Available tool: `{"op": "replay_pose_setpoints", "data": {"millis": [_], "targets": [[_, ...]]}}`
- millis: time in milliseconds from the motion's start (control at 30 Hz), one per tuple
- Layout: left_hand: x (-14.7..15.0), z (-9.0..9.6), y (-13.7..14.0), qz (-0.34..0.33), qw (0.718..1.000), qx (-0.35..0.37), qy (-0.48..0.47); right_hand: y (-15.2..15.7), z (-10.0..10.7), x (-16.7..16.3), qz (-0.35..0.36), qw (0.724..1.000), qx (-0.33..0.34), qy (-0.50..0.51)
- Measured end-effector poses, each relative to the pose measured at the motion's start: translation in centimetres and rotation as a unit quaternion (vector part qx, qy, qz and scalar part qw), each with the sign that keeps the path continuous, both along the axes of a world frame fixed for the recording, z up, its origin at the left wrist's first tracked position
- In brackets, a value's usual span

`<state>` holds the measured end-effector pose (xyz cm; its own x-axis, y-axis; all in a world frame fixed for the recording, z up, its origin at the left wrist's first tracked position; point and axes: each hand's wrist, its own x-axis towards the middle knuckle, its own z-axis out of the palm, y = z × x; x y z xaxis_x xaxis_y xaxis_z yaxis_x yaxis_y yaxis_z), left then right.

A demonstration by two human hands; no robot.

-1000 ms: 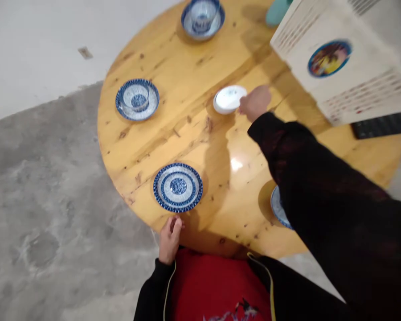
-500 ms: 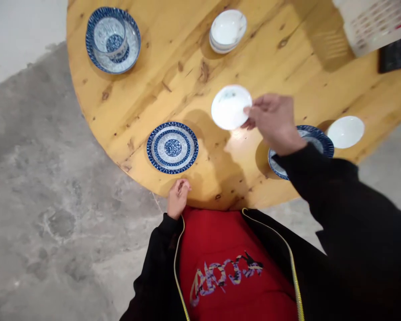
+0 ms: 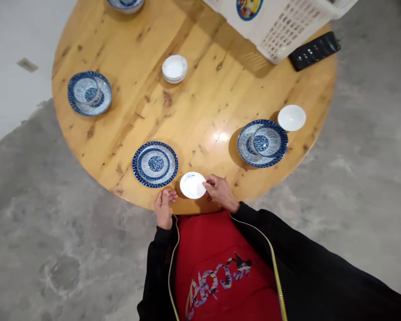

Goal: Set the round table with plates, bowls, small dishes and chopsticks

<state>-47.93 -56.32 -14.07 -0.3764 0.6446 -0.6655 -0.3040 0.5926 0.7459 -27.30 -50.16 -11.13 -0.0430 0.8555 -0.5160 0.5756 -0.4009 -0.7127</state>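
Note:
A small white bowl [image 3: 191,186] is pinched at its right rim by my right hand [image 3: 220,192], close to the table's front edge. My left hand [image 3: 165,204] is at that edge with its fingers apart and nothing in them, just below a blue-and-white patterned plate [image 3: 156,164]. The plate lies flat, left of the white bowl. On the right, a patterned bowl [image 3: 267,141] sits tilted inside a blue-rimmed dish [image 3: 243,150], and another white bowl [image 3: 292,117] stands beside it.
Small white bowls [image 3: 174,68] are stacked toward the back of the round wooden table [image 3: 194,120]. At left stands a blue-rimmed dish [image 3: 104,104] holding a bowl. A white plastic basket [image 3: 267,33] and a black object, perhaps a phone [image 3: 314,50], occupy the back right.
My right hand has brought the white bowl down and toward me, to the table's front edge. My left hand's fingers have opened. The view has shifted, showing more of the basket.

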Motion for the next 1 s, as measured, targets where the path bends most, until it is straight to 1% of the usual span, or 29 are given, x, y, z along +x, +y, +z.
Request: {"op": "replay_pose_setpoints", "data": {"millis": [133,167,367,467,633,833,1000], "targets": [[-0.8,0.4,0.9,0.049,0.999,0.002,0.002,-0.5,0.4,0.0,0.011,1.000,0.005,-0.002],[-1.1,0.4,1.2,0.058,0.998,0.008,-0.002,-0.6,0.3,0.0,0.004,1.000,0.005,-0.006],[-2.3,-0.5,2.2,0.103,0.994,0.030,-0.009,-0.6,-0.2,-0.5,-0.023,0.998,-0.052,-0.020],[-2.5,-1.0,2.3,0.106,0.994,0.025,-0.016,-0.8,-0.3,-0.8,-0.032,0.998,-0.041,-0.023],[-3.0,-1.8,2.7,0.101,0.995,0.017,-0.019,-1.0,-0.8,-1.3,-0.050,0.998,-0.031,0.002],[-3.2,-1.5,2.9,0.107,0.994,0.022,-0.016,-0.9,-0.4,-1.6,-0.052,0.998,-0.028,-0.005],[-3.3,-1.3,3.0,0.099,0.995,0.027,-0.011,-1.1,-0.7,-1.6,-0.090,0.995,-0.045,0.015]]}}
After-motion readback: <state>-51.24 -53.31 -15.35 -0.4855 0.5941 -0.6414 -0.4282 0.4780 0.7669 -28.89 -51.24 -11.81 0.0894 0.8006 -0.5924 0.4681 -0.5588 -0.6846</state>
